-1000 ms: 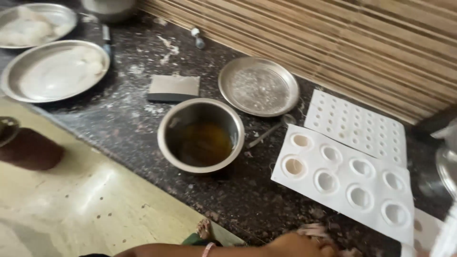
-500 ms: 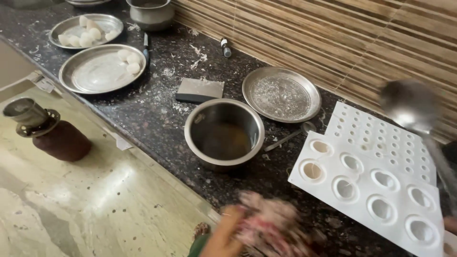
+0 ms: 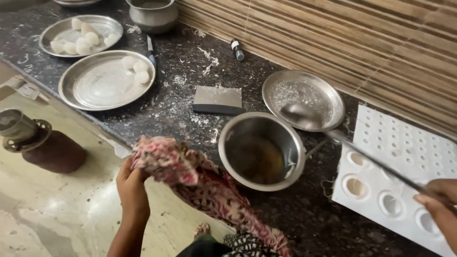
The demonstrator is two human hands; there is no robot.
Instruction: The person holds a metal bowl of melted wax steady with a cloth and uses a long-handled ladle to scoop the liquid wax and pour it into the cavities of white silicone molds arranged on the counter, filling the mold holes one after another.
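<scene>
Since half a second ago left hand (image 3: 131, 183) has lifted the patterned cloth (image 3: 166, 164) to the counter's (image 3: 181, 102) front edge, fingers bunched on it; right hand (image 3: 440, 204), fingers wrapped on the handle, swung the ladle (image 3: 302, 115) over the steel pot (image 3: 261, 150); wiping looks underway.

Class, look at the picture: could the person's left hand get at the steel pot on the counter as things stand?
Probably yes, but not freely: the left hand is gripping a patterned cloth, though nothing stands between it and the steel pot nearby.
</scene>
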